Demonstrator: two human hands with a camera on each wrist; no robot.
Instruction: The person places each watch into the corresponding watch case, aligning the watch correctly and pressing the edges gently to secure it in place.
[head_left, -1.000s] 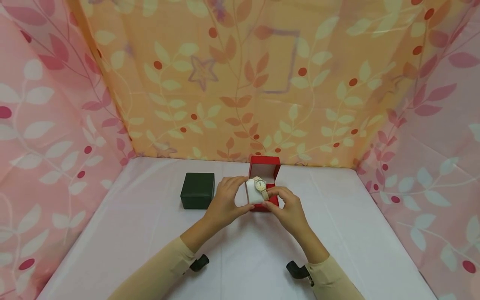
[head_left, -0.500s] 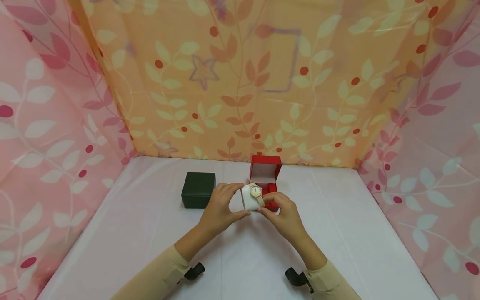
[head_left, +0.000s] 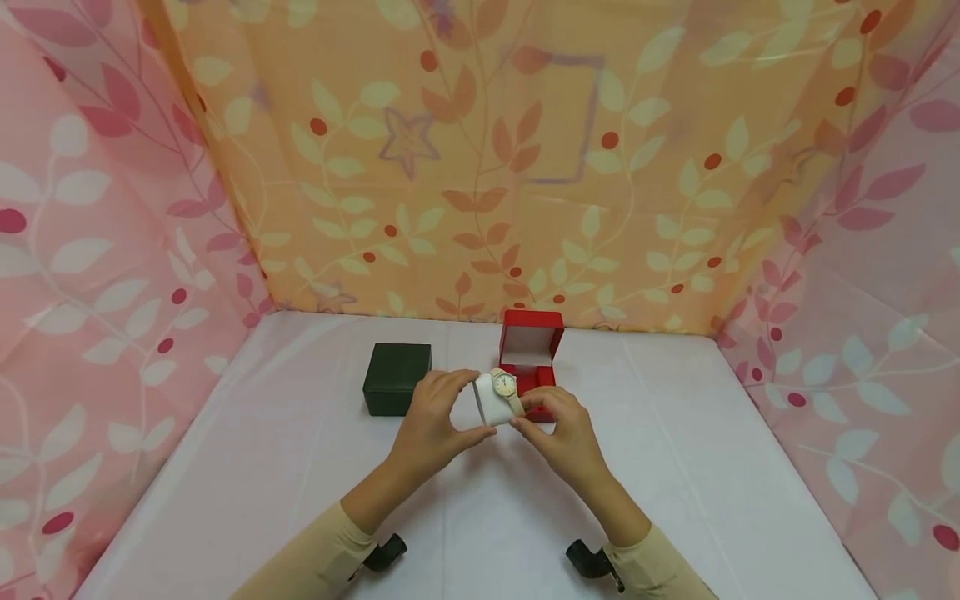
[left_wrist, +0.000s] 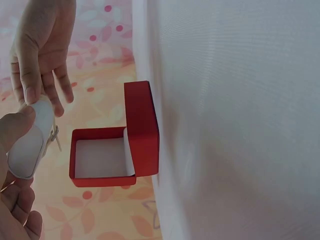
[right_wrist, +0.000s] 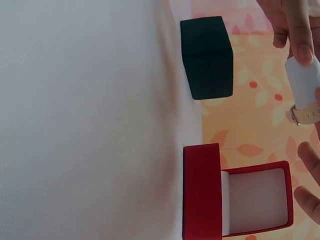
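Watch (head_left: 506,384) on a white pillow (head_left: 491,404) is gripped by the left hand (head_left: 431,421) and pinched by the right hand (head_left: 564,429). Strap is best eased off slowly, above the open red box (head_left: 534,354).

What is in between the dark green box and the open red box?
Only bare white table cover lies between the closed dark green square box and the open red square box, clearest in the right wrist view.

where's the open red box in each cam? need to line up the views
Head: red box at centre, lid up, on the table just behind both hands.
Left wrist: lower left of centre, standing against the white table surface; inside empty.
Right wrist: bottom right, lid lining facing the camera.
Shared landmark: the white cushion carrying the watch, held beside the box in every view.
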